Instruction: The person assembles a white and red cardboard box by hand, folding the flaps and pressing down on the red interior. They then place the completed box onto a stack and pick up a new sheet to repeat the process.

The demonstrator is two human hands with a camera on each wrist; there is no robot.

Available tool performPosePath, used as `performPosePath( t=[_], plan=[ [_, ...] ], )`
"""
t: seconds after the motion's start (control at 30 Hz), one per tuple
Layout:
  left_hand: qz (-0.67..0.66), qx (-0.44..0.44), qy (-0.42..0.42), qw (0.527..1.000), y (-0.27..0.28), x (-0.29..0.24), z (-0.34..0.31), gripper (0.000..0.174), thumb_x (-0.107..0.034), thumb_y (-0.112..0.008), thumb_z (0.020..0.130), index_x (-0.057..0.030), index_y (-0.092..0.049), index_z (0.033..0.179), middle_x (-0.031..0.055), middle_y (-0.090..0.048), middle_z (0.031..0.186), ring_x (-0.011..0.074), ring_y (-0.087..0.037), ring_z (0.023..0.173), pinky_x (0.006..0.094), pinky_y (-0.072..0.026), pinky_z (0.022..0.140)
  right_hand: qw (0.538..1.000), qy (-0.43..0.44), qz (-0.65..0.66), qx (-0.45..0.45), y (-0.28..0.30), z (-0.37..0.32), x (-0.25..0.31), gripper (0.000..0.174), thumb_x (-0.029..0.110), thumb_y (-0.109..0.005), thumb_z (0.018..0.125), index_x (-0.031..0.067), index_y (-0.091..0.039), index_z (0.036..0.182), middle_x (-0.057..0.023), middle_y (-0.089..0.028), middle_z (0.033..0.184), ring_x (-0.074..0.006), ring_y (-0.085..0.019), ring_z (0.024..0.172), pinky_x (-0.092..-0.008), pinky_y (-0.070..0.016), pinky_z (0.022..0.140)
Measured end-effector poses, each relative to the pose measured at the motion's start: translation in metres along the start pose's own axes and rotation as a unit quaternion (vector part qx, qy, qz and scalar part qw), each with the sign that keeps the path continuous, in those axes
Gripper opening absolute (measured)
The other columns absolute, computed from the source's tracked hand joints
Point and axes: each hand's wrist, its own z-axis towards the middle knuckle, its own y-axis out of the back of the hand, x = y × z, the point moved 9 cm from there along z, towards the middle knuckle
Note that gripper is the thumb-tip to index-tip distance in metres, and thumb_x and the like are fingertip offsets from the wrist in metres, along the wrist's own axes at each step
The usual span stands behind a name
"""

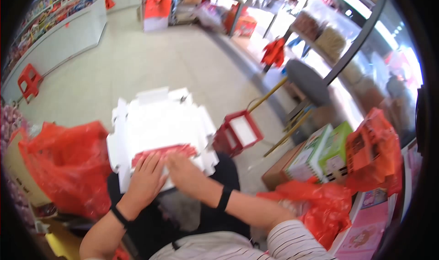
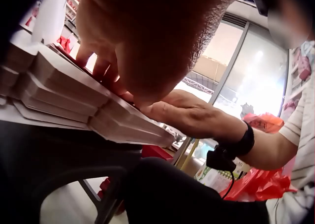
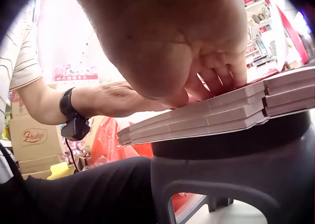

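Observation:
A stack of white die-cut cardboard sheets lies flat in front of the person's knees. In the right wrist view the layered edges of the stack rest on a dark grey plastic stool. Along the near side of the top sheet is a flat red strip, partly covered by the fingers. My left hand presses on its left part with fingers extended. Close beside it, my right hand lies with its fingers on the strip's near edge. Both palms face down, and the hands nearly meet.
A large red plastic bag stands at the left, near a cardboard carton. To the right are a red stool, a green-and-white box and more red bags. A tiled floor stretches ahead to shop shelves.

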Motion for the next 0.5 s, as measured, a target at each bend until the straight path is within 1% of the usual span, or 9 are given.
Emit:
performPosePath(
  t=[0.03, 0.07, 0.13, 0.23, 0.33, 0.47, 0.5],
  plan=[
    [0.013, 0.009, 0.010, 1.000, -0.003, 0.003, -0.005, 0.058, -0.021, -0.069, 0.098, 0.0043, -0.053, 0.147, 0.0234, -0.053, 0.153, 0.0408, -0.047, 0.147, 0.0554, -0.0332, 0.124, 1.000, 0.000, -0.018, 0.023, 0.006, 0.002, 0.003, 0.056, 0.011, -0.062, 0.088, -0.0172, -0.056, 0.136, -0.0332, -0.058, 0.139, -0.0472, -0.055, 0.135, -0.0528, -0.0432, 0.119],
    [0.014, 0.001, 0.012, 1.000, -0.003, 0.004, -0.008, 0.057, -0.022, -0.069, 0.098, 0.0045, -0.054, 0.146, 0.0239, -0.053, 0.152, 0.0412, -0.047, 0.146, 0.0556, -0.0334, 0.124, 0.999, -0.021, 0.012, 0.027, 0.023, 0.006, 0.006, 0.054, 0.012, -0.064, 0.091, -0.0168, -0.056, 0.136, -0.0343, -0.056, 0.142, -0.0472, -0.055, 0.135, -0.0524, -0.0432, 0.119],
    [0.024, -0.011, 0.020, 0.999, -0.002, 0.008, -0.009, 0.055, -0.023, -0.068, 0.099, 0.0049, -0.055, 0.145, 0.0249, -0.054, 0.151, 0.0421, -0.048, 0.145, 0.0560, -0.0338, 0.123, 1.000, -0.015, -0.002, 0.021, 0.020, 0.002, -0.001, 0.050, 0.012, -0.064, 0.093, -0.0165, -0.057, 0.135, -0.0341, -0.055, 0.142, -0.0469, -0.055, 0.135, -0.0515, -0.0435, 0.119],
    [0.044, -0.016, 0.040, 0.998, 0.000, 0.015, -0.018, 0.055, -0.025, -0.068, 0.100, 0.0058, -0.056, 0.143, 0.0264, -0.054, 0.151, 0.0432, -0.049, 0.144, 0.0562, -0.0346, 0.123, 0.999, -0.019, -0.032, 0.034, 0.019, -0.006, -0.009, 0.050, 0.013, -0.064, 0.094, -0.0167, -0.058, 0.133, -0.0338, -0.057, 0.141, -0.0467, -0.056, 0.134, -0.0508, -0.0441, 0.118],
    [0.040, -0.016, 0.059, 0.997, -0.003, 0.011, -0.013, 0.056, -0.027, -0.068, 0.100, 0.0066, -0.056, 0.142, 0.0275, -0.053, 0.151, 0.0435, -0.049, 0.144, 0.0570, -0.0351, 0.122, 0.997, -0.041, -0.042, 0.042, 0.009, -0.007, -0.009, 0.057, 0.019, -0.064, 0.093, -0.0172, -0.056, 0.136, -0.0353, -0.055, 0.143, -0.0488, -0.053, 0.139, -0.0529, -0.0429, 0.120],
    [-0.011, -0.015, 0.031, 0.999, -0.013, 0.004, -0.004, 0.054, -0.024, -0.067, 0.099, 0.0047, -0.056, 0.143, 0.0278, -0.053, 0.151, 0.0455, -0.047, 0.145, 0.0593, -0.0329, 0.123, 0.999, -0.031, -0.020, 0.029, 0.006, -0.003, -0.003, 0.056, 0.019, -0.063, 0.093, -0.0162, -0.057, 0.136, -0.0341, -0.056, 0.144, -0.0472, -0.054, 0.138, -0.0511, -0.0433, 0.119],
    [-0.021, -0.021, 0.036, 0.999, -0.012, 0.008, -0.008, 0.051, -0.023, -0.066, 0.099, 0.0034, -0.058, 0.142, 0.0278, -0.053, 0.151, 0.0465, -0.047, 0.145, 0.0597, -0.0320, 0.124, 0.999, -0.022, -0.038, 0.033, 0.011, -0.005, -0.003, 0.055, 0.018, -0.063, 0.093, -0.0157, -0.058, 0.136, -0.0342, -0.057, 0.144, -0.0461, -0.056, 0.137, -0.0510, -0.0444, 0.119]
  ],
)
